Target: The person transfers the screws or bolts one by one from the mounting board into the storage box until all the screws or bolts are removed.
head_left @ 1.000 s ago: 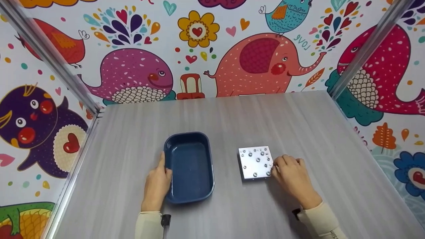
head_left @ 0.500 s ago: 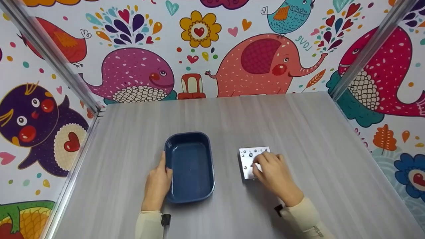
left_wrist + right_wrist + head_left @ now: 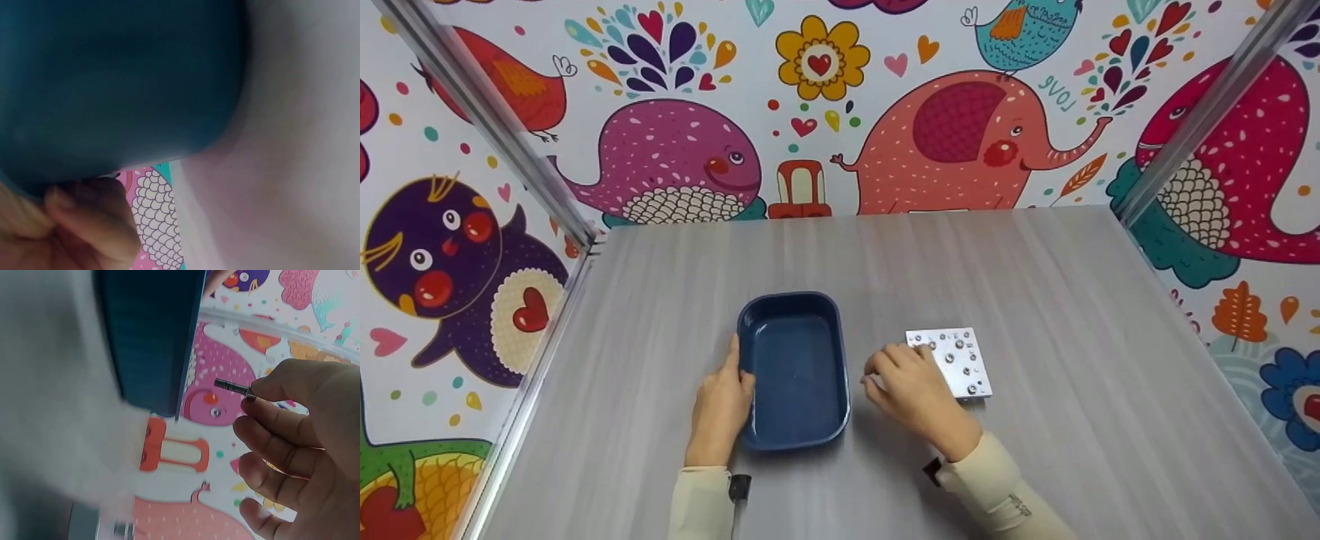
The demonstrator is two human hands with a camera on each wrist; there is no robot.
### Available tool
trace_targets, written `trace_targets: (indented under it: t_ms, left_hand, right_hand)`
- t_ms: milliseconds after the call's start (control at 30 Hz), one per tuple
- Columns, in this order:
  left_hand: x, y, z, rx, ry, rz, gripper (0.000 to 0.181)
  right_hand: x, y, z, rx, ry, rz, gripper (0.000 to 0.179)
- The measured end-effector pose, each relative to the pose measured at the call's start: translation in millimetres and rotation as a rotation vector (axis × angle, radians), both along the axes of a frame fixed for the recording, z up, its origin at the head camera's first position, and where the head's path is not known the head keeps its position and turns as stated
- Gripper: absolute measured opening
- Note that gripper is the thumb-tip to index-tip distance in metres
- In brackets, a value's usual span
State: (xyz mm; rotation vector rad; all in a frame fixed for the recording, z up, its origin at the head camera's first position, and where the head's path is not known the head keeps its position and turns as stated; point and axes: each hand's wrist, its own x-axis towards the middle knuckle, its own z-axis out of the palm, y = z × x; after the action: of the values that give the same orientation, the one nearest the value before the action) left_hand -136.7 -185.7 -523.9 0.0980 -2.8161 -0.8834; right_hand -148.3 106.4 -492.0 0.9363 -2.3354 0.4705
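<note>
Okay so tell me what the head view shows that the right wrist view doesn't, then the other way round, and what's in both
Only the head view shows the metal block fitted with screws, and the pale sleeves.

Only the right wrist view clearly shows the small threaded screw pinched between thumb and finger.

Both show the right hand, the blue tray and the printed purple whale. The left hand is plain in the head view; the wrist view has seemingly just a bit of it.

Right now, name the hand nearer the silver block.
Right. The right hand is just left of the silver block, partly hiding it; the left hand is across the blue tray from it.
</note>
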Motion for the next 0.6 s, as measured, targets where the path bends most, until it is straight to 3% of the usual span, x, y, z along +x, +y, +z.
trace_targets:
  t_ms: [267, 600]
  left_hand:
    - [-0.1, 0.3, 1.1, 0.0, -0.007, -0.004, 0.064]
    - [-2.4, -4.0, 7.4, -0.023, -0.029, -0.022, 0.062]
  right_hand:
    - [6.1, -34.0, 0.2, 0.069, -0.058, 0.053, 0.007]
    - [9.5, -59.5, -7.7, 0.188, -0.056, 0.07, 0.007]
